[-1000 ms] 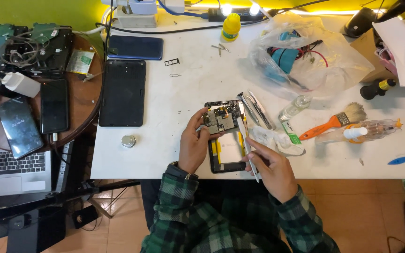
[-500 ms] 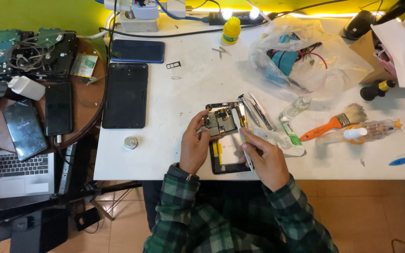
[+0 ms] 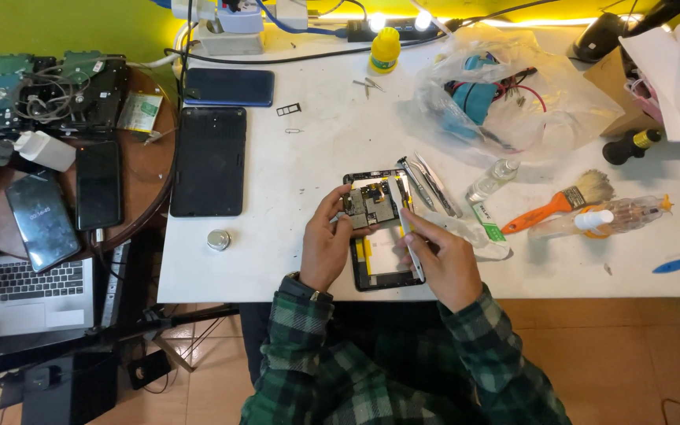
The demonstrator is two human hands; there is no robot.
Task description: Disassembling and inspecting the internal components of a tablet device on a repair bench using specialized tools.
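**Opened phone on the bench, tweezers working at the board**

In the centre of the frame, the black opened smartphone with its back cover off [image 3: 378, 236] is lying flat on the white worktable [image 3: 293, 181], and both hands are on it. The left hand [image 3: 326, 245] is curling its fingers around the phone's upper left edge, pressing beside the exposed circuit board [image 3: 371, 205] and steadying it. The right hand [image 3: 442, 260] is pinching a pair of slim metal tweezers [image 3: 408, 230], with the tip pointing up towards the board's right side.

As for progress, the cover is already off, the board and the yellow strips lower down in the frame are laid bare, so the opening up looks done. The board is sitting in the shell, so the inside work seems to be under way rather than finished.

Just right of the phone, more metal tweezers and picks [image 3: 428, 182] are lying in a fan. Further right, an orange-handled brush [image 3: 564, 201] and a clear plastic squeeze bottle [image 3: 604, 217] are resting. To the left, a black tablet [image 3: 208, 161] is lying face down.
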